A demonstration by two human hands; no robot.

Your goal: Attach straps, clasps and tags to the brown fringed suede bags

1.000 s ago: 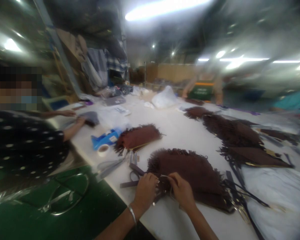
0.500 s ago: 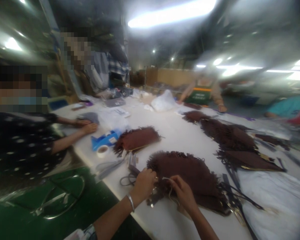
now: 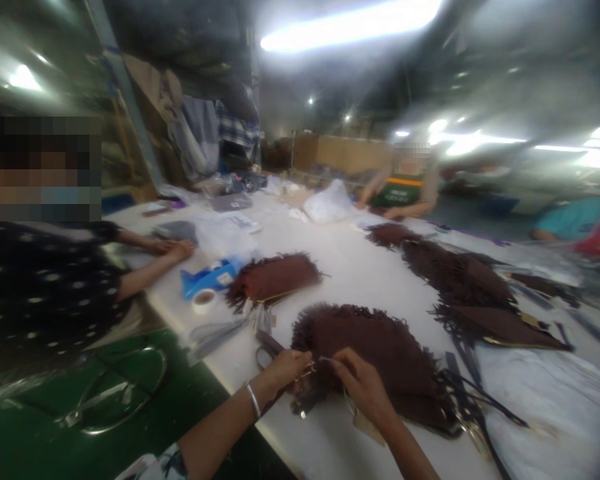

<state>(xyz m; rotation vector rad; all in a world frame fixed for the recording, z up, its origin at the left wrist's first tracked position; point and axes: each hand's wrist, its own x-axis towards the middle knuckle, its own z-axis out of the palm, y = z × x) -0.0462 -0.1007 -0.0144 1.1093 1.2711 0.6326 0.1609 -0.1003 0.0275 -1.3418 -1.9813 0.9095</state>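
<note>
A brown fringed bag (image 3: 370, 347) lies flat on the table in front of me. At its left end my left hand (image 3: 293, 370) is closed, pinching a small gold-coloured metal fitting (image 3: 310, 367) beside the fringe. A dark strap (image 3: 270, 343) loops out behind that hand. My right hand (image 3: 360, 383) is closed too, its thumb and forefinger pinching a thin pale string (image 3: 327, 361) close to the fitting. Below the right hand hangs a tan paper tag (image 3: 369, 428), partly covered by the wrist.
On the white table (image 3: 300, 233) lie a second fringed bag (image 3: 280, 277), a blue tape dispenser (image 3: 207, 279), a tape roll (image 3: 203, 301) and, to the right, several more bags (image 3: 473, 280). A co-worker in polka dots (image 3: 45, 287) sits left; another in a green apron (image 3: 397, 192) is opposite.
Both my hands have shifted slightly, the left one turning lower with the fitting, the right one following with the string. The co-worker opposite has brought one hand inward.
</note>
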